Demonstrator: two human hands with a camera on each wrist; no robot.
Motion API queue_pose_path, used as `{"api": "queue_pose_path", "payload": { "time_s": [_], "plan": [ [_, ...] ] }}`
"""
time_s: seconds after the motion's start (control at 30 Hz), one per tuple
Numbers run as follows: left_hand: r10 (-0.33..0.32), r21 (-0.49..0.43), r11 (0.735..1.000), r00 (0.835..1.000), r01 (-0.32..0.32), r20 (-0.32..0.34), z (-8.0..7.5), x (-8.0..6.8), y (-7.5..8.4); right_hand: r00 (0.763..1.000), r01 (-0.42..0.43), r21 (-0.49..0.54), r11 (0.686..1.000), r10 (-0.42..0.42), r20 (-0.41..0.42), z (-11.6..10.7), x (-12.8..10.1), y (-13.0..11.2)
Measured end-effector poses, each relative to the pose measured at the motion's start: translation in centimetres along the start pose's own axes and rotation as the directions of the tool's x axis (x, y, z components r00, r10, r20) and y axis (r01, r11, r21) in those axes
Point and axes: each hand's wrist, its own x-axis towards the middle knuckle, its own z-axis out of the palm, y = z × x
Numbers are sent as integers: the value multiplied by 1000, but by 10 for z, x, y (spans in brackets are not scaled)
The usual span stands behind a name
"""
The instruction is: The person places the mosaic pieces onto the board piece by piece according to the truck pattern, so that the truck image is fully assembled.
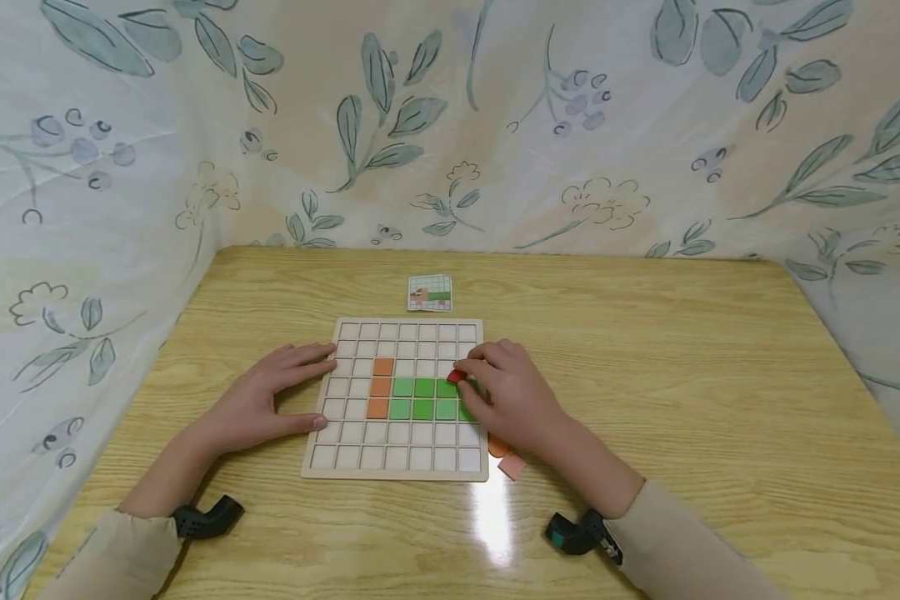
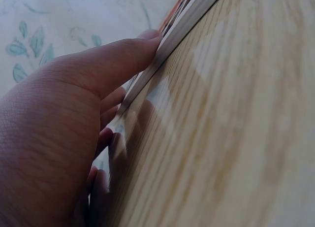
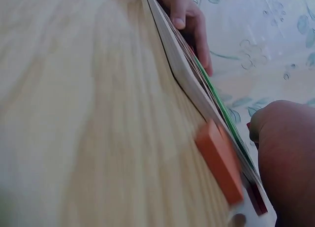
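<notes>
A wooden grid board [image 1: 390,477] lies on the table with rows of square cells. Three orange tiles [image 1: 379,387] form a column in it, and two rows of light and dark green tiles [image 1: 423,388] run to the right of them. My left hand [image 1: 258,404] rests at the board's left edge, its thumb and fingers spread and touching the frame. Over the right side of the board, my right hand [image 1: 517,400] pinches a small red tile [image 1: 456,377] between thumb and fingers, just above the green rows. That hand covers part of the board's right edge.
Beside the board's lower right edge lie an orange rounded tile [image 1: 498,447] and a pink square tile [image 1: 512,467]. A dark red piece [image 3: 257,197] shows in the right wrist view. Behind the board is a small pattern card [image 1: 430,293]. A floral cloth [image 1: 495,167] hangs behind the table.
</notes>
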Motion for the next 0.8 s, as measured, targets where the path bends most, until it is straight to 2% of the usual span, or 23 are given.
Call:
{"api": "queue_pose_path", "payload": {
  "time_s": [0.23, 0.8],
  "plan": [
    [-7, 0, 1000, 1000, 7, 4, 0, -1, 1, 998, 55, -17, 998, -55, 12, 12, 12, -12],
    [-7, -3, 1000, 1000, 7, -2, 1, 0, -1, 993, 108, -52, 993, -105, 62, 35, 43, -34]
  ]
}}
